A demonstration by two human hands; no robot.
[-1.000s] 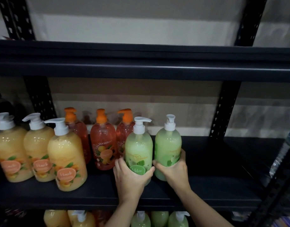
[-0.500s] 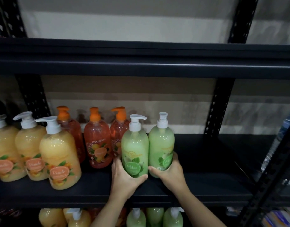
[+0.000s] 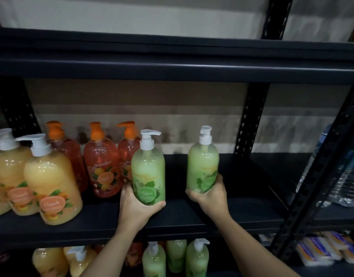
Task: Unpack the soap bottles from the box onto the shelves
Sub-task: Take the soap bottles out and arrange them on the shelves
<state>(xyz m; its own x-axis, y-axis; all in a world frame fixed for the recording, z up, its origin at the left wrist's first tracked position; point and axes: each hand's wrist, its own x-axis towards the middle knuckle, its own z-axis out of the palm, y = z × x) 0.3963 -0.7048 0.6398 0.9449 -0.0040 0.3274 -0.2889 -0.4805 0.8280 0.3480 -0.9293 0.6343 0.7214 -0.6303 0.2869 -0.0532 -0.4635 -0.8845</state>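
Two green melon soap bottles with white pumps stand upright on the black middle shelf. My left hand grips the base of the left green bottle. My right hand grips the base of the right green bottle, which now sits a hand's width to the right of the other. I cannot tell whether either bottle's base touches the shelf. No box is in view.
Left of the green pair stand three red-orange bottles at the back and yellow peach bottles in front. More soap bottles fill the shelf below. Water bottles sit on the neighbouring rack at right, behind a black upright.
My right hand has carried its green bottle to the right, opening a gap between the two green bottles. The left hand and its bottle stayed in place.
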